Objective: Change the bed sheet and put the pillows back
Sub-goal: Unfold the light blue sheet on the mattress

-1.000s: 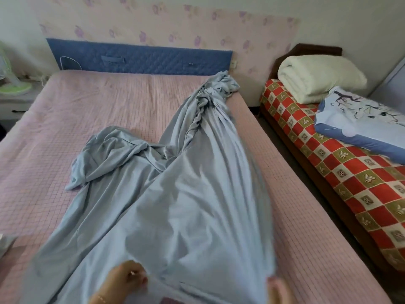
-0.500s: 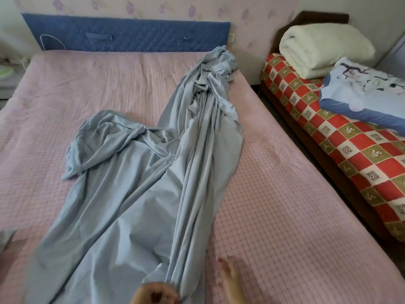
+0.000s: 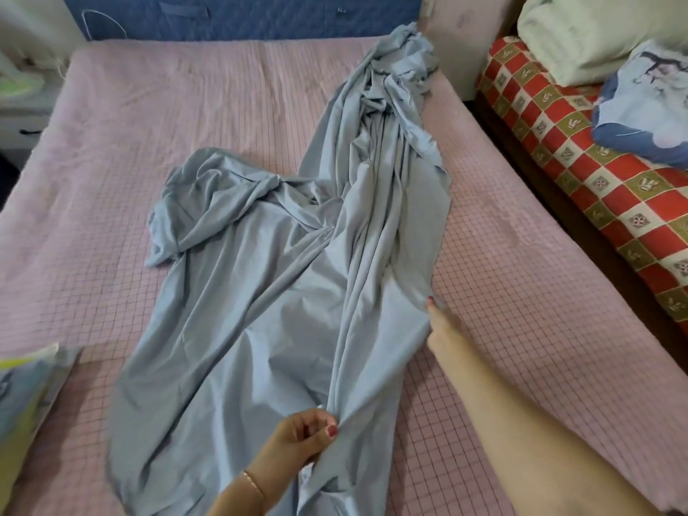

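the light blue sheet (image 3: 283, 292) lies bunched in a long rumpled strip across the pink checked mattress pad (image 3: 521, 292), far from spread. the left hand (image 3: 301, 437) pinches a fold near the foot; the right hand (image 3: 441, 329) reaches to its right edge, fingers hidden, so i cannot tell its grip. spreading, tucking and returning the pillow (image 3: 640, 117) on the neighbouring bed all seem left.

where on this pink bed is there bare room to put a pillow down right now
Bare pink mattress cover lies open on the far left, between the blue headboard and the grey-blue sheet. A narrower strip runs right of the sheet, past the right hand. It is crowded mid-bed, where the sheet bunches and the left hand pinches it.
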